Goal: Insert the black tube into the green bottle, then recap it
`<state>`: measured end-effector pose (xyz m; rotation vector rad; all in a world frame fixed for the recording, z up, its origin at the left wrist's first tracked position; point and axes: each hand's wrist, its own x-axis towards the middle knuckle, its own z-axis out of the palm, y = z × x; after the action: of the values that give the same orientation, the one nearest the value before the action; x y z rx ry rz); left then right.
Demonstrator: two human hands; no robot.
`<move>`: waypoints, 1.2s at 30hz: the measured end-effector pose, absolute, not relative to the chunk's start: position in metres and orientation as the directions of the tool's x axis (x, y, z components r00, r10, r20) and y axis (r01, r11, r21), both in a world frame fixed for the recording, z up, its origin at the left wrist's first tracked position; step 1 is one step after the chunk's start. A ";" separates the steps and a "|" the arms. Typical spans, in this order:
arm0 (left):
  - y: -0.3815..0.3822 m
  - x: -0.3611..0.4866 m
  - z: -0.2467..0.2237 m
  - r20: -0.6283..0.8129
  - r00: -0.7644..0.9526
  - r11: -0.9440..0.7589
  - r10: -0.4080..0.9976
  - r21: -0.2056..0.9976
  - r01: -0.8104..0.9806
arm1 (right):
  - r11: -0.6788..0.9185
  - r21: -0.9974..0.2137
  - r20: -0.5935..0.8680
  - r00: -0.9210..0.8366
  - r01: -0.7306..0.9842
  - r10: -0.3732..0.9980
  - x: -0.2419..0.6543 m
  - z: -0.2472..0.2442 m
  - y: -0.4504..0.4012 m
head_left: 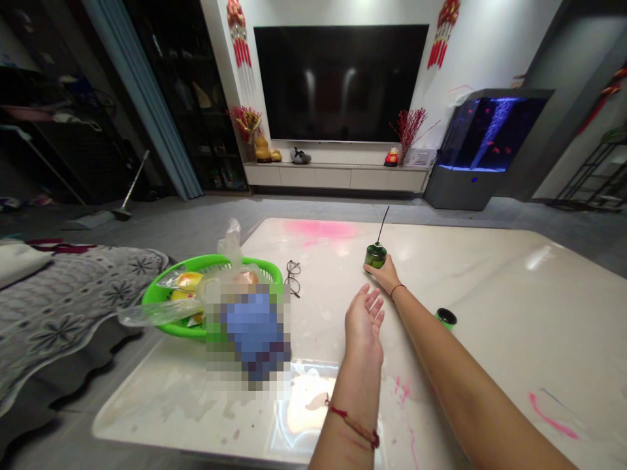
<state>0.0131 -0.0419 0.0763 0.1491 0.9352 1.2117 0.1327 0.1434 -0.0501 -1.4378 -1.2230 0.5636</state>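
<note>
My right hand (385,274) is wrapped round a small green glass bottle (375,256) over the table, and a thin dark stick (383,224) rises from its neck. Whether the bottle's base touches the tabletop I cannot tell. Nearer to me, my left hand (363,320) is turned palm up just below the right one. Its fingers are loosely bent and apart, with nothing in them. Right of my right forearm lies a small round green piece (445,318) with a black hollow top, partly hidden by the arm.
The pale table (514,281) carries pink stains. At left stands a green basket (166,323) with bagged food; a blurred blue item (255,329) overlaps its front. Eyeglasses (292,279) lie beside it. Beyond are a television (343,85) and a fish tank (494,137); a covered seat (73,307) is left.
</note>
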 end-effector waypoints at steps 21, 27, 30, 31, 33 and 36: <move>-0.043 0.012 0.081 -0.554 0.080 0.407 0.829 0.500 -0.764 | 0.115 -0.922 0.250 0.343 0.369 0.905 0.133 -0.048 0.141; -0.043 0.013 0.081 -0.554 0.076 0.400 0.829 0.495 -0.771 | 0.087 -0.928 0.230 0.373 0.363 0.899 0.132 -0.047 0.140; -0.043 0.013 0.081 -0.557 0.071 0.400 0.827 0.496 -0.771 | 0.080 -0.932 0.220 0.374 0.355 0.901 0.132 -0.046 0.139; -0.043 0.013 0.081 -0.557 0.069 0.399 0.827 0.496 -0.771 | 0.079 -0.933 0.217 0.373 0.350 0.902 0.133 -0.046 0.138; -0.043 0.013 0.081 -0.557 0.068 0.397 0.828 0.496 -0.773 | 0.080 -0.937 0.212 0.371 0.340 0.904 0.133 -0.045 0.138; -0.043 0.012 0.081 -0.555 0.069 0.394 0.829 0.492 -0.777 | 0.087 -0.943 0.211 0.374 0.322 0.903 0.133 -0.045 0.138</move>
<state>0.0122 -0.0430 0.0810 0.0715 0.8897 1.2102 0.1331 0.1380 -0.0450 -1.4717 -1.1670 0.6277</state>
